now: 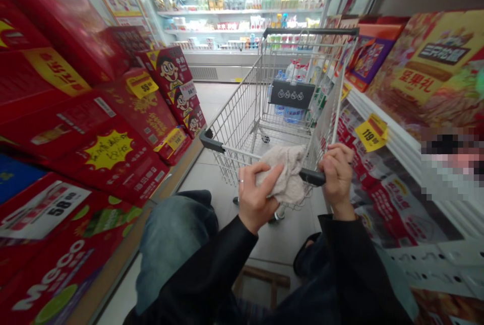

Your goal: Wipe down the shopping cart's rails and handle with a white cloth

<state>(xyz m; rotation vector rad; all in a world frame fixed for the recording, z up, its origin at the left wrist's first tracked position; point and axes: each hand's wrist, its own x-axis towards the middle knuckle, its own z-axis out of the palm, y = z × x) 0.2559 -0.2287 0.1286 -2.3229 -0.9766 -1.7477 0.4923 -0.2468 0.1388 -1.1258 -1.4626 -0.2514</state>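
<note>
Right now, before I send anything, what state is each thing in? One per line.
Left hand: closed on the cloth.
Right hand: curled shut at the right end of the cart handle.
Cloth: crumpled, draped over the cart handle.
Shopping cart: upright, handle end toward the person.
Red boxes: stacked, closed.
Refrigerated display: lit, stocked.

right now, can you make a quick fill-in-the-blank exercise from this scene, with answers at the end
The left hand holds a wrinkled ____.
The right hand grips the wire shopping ____.
The yellow price tag nearest the right hand reads ____.
Both sleeves are ____.

Missing words: cloth; cart; 119.00; black.
</note>
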